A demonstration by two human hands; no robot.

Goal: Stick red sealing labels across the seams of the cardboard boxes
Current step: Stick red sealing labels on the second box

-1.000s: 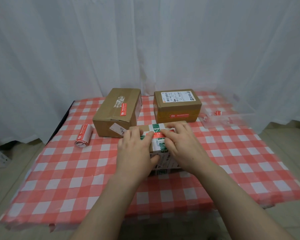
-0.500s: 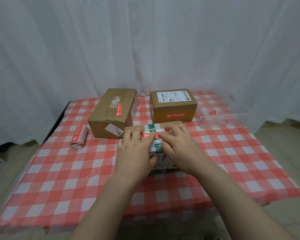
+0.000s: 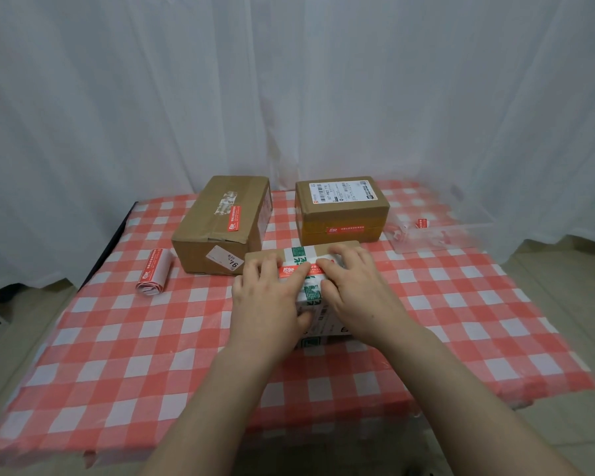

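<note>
A small cardboard box (image 3: 310,293) wrapped in green-and-white tape lies in the middle of the table. A red sealing label (image 3: 294,269) lies across its top. My left hand (image 3: 268,297) and my right hand (image 3: 354,286) both rest flat on the box, fingertips pressing on the label's two ends. Behind it stand two brown boxes: the left box (image 3: 220,225) has a red label (image 3: 234,218) on top, the right box (image 3: 340,211) has a red label (image 3: 346,230) on its front face.
A roll of red labels (image 3: 153,273) lies at the table's left side. A clear plastic tray (image 3: 440,228) with label scraps sits at the back right. The red-checked tablecloth (image 3: 152,355) covers the table; a white curtain hangs behind.
My fingertips have slid slightly along the red label on the small box. The view has shifted a little; the boxes have not moved.
</note>
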